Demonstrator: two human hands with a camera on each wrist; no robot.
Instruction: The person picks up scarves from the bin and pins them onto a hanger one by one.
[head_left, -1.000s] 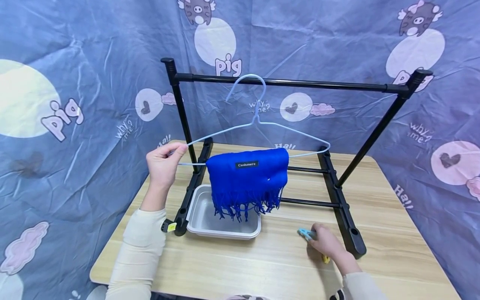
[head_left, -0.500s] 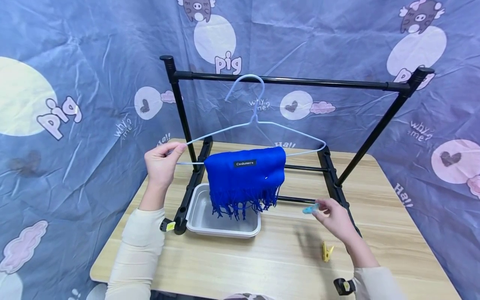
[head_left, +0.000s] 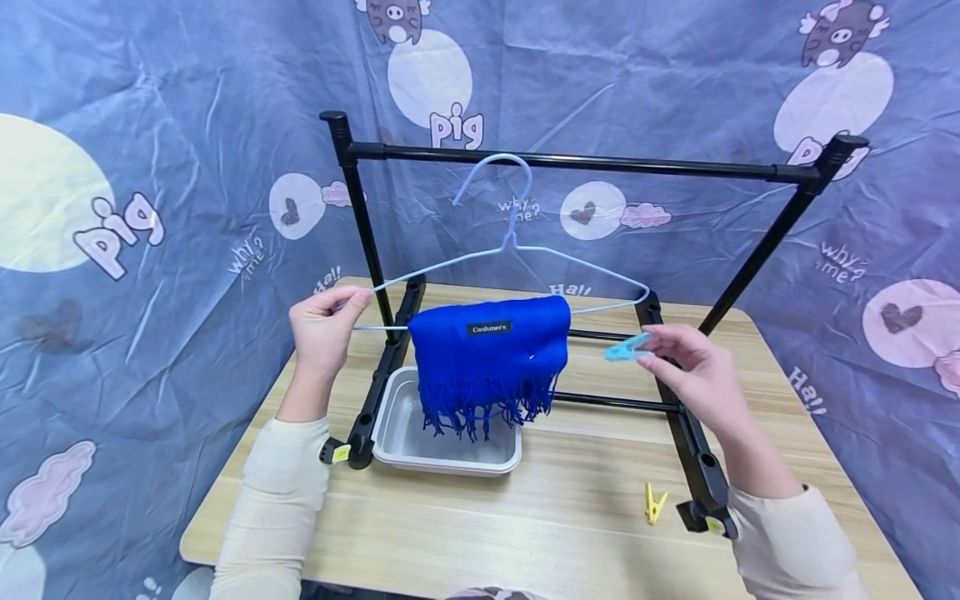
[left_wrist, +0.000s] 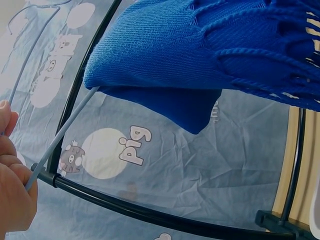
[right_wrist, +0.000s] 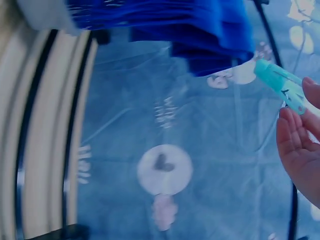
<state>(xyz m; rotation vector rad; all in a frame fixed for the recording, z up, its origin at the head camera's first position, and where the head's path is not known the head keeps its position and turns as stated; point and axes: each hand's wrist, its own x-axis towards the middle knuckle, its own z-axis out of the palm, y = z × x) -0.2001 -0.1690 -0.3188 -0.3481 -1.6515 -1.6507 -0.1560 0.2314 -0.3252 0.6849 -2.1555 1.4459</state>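
Observation:
My left hand (head_left: 324,329) grips the left end of a light-blue wire hanger (head_left: 570,250), holding it up in front of the rack. Over the hanger's lower bar hangs a folded blue scarf (head_left: 491,358) with a fringe and a "Cashmere" label. In the left wrist view the scarf (left_wrist: 150,55) drapes around the bar beside that hand. A light-blue clothespin (head_left: 626,347) is pinched between thumb and fingers of my right hand (head_left: 701,375), to the right of the scarf and apart from it. The right wrist view shows the clothespin (right_wrist: 277,82) pointing toward the scarf's edge.
A black rack (head_left: 600,167) stands on the wooden table (head_left: 570,517), behind the hanger. Beneath the scarf sits a white plastic tub (head_left: 450,467). Near the rack's right foot lies a yellow clothespin (head_left: 654,503). A patterned blue curtain (head_left: 225,125) closes off the back.
My right hand has lifted the light-blue clothespin from the table and raised it to about the scarf's height. The yellow clothespin has come into full view. The left hand stays nearly still.

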